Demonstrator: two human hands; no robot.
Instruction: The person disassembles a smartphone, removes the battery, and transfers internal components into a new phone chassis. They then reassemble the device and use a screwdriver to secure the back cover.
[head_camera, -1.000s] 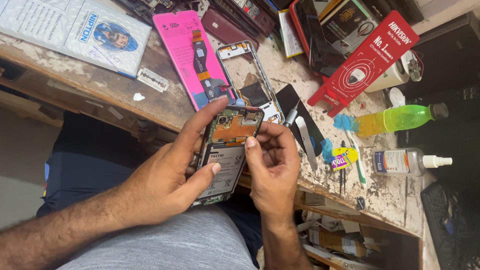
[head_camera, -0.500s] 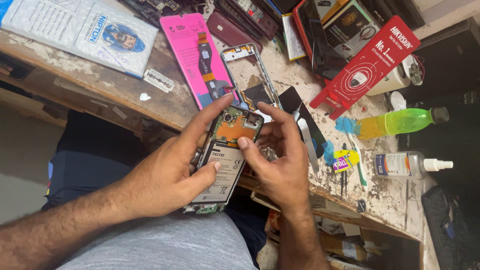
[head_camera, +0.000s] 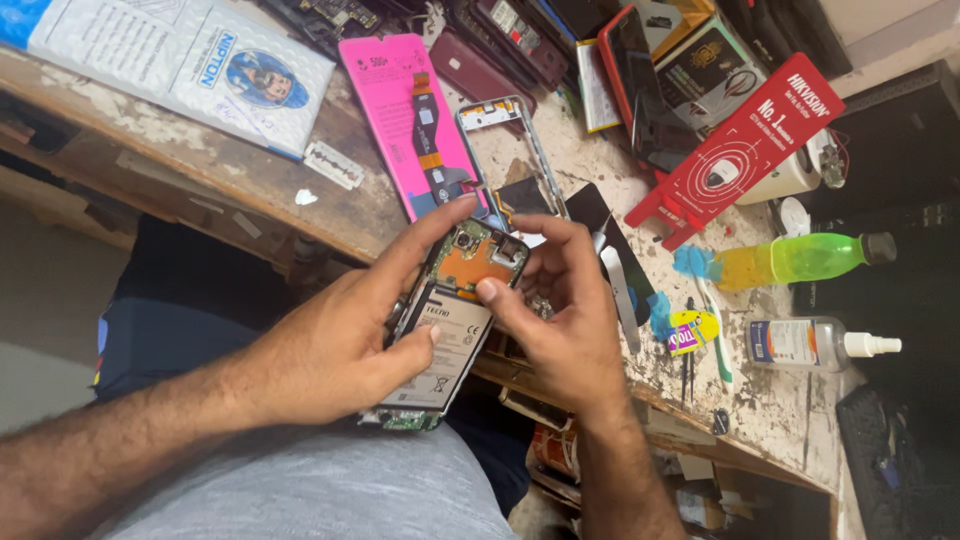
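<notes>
Opened phone (head_camera: 448, 335): it is lying back-side up with its cover off, held between both hands above the person's lap, just in front of the workbench (head_camera: 250, 190) edge; a pale battery (head_camera: 445, 350) is filling the lower part and an orange board section (head_camera: 478, 262) is sitting near the top by the camera.

Left hand (head_camera: 340, 345): it is cradling the phone from the left, thumb pressing on the battery, forefinger stretching up along the phone's top left edge.

Right hand (head_camera: 560, 320): it is gripping the phone from the right, thumb tip resting where battery meets orange board, fingers curling over the top right corner; whether it is pinching any small part is hard to tell.

Pink display package (head_camera: 400, 120): it is lying flat on the bench just beyond the phone, a flex cable showing on it.

Bare phone frame (head_camera: 510, 150): it is lying beside the pink package, to its right.

Red card box (head_camera: 740, 150): it is lying tilted, well to the right.

Green bottle (head_camera: 790, 260): it is lying on its side near the right edge, with a clear white-nozzled bottle (head_camera: 810, 342) lying below it.

Razor blade (head_camera: 332, 165): it is sitting alone left of the pink package.
</notes>
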